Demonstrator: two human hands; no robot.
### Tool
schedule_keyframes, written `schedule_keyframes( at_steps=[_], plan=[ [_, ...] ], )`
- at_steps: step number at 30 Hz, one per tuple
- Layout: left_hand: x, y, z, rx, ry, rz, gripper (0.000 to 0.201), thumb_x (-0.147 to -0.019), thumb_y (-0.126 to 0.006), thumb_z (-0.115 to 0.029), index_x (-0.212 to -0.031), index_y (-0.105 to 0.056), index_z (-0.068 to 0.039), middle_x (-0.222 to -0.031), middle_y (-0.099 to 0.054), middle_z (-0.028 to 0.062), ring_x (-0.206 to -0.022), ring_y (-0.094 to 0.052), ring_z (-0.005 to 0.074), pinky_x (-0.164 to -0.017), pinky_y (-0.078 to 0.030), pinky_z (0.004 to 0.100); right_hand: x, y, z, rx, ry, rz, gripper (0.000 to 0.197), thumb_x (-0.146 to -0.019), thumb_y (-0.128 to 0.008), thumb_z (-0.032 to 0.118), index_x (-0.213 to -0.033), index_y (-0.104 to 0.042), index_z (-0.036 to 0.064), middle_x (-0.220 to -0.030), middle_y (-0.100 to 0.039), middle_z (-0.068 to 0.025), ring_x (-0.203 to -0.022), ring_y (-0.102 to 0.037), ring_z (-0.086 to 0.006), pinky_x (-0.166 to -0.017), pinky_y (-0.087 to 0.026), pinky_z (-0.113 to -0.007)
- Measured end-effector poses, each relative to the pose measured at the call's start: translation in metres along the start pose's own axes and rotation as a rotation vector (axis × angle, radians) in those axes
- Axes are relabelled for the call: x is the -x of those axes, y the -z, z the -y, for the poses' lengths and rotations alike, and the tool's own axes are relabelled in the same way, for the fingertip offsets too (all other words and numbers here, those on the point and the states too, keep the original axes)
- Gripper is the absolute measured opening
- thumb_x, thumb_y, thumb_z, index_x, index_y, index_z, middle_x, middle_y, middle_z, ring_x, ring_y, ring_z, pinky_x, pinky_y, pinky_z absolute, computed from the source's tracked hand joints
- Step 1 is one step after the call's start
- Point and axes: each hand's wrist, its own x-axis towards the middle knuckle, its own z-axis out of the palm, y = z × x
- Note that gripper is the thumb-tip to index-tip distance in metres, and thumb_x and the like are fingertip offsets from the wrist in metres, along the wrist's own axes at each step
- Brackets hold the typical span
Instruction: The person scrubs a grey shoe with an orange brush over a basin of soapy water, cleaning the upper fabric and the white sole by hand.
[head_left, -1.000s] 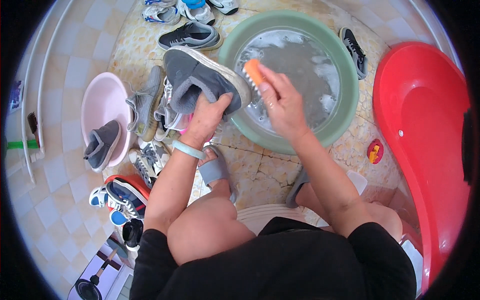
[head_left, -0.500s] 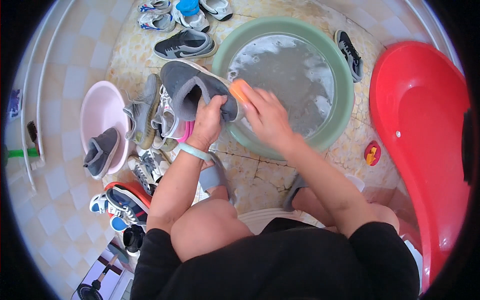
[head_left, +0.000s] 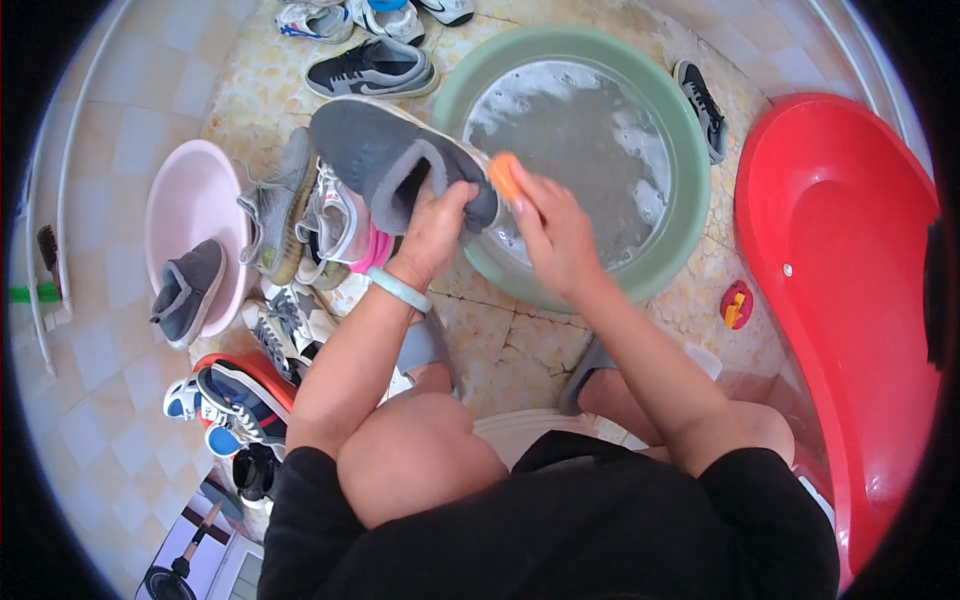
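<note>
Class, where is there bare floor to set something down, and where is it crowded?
Bare floor shows between the slippers and the green tub, and between that tub and the red tub, around a small red thing. On the left, shoes crowd beside the pink basin.

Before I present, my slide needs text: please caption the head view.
Left hand holds a fleece-lined gray shoe, right hand an orange scrub brush at its sole, near a green basin.

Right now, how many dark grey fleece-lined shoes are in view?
2: one shoe in the left hand, the other shoe resting partly in the pink basin. More may be hidden.
</note>
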Motion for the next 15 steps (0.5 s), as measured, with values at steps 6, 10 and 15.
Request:
schedule_keyframes(
  at_steps=[6,10,15],
  plan=[
    [-0.002,-0.002,-0.002,0.076,-0.021,0.046,0.031,-0.082,-0.055,-0.008,-0.111,-0.054,0.003,-0.101,-0.058,0.006,-0.091,-0.056,0.0151,-0.081,-0.046,0.0292,-0.082,-0.018,0.01,0.114,-0.026,0.307,0.034,-0.092,-0.053,0.019,-0.123,-0.06,0.0069,-0.108,-0.065,-0.0149,-0.097,-0.06,-0.0315,-0.086,-0.047,-0.038],
    [0.001,0.002,0.001,0.074,-0.04,0.032,0.04,-0.08,-0.056,-0.011,-0.118,-0.05,0.004,-0.105,-0.057,0.0067,-0.095,-0.054,0.0153,-0.086,-0.044,0.0286,-0.019,0.014,-0.017,0.125,0.167,0.166,0.035,-0.092,-0.052,0.021,-0.122,-0.06,0.0057,-0.103,-0.065,-0.0167,-0.097,-0.06,-0.0309,-0.084,-0.047,-0.037],
    [0.007,0.002,0.004,-0.289,-0.099,0.049,0.041,-0.082,-0.055,-0.017,-0.116,-0.052,0.006,-0.107,-0.058,0.0082,-0.097,-0.054,0.0167,-0.087,-0.044,0.0287,-0.06,0.0,0.002,0.093,0.084,0.335,0.033,-0.092,-0.053,0.015,-0.124,-0.059,0.0068,-0.111,-0.065,-0.0143,-0.099,-0.061,-0.0281,-0.088,-0.046,-0.035]
  ],
)
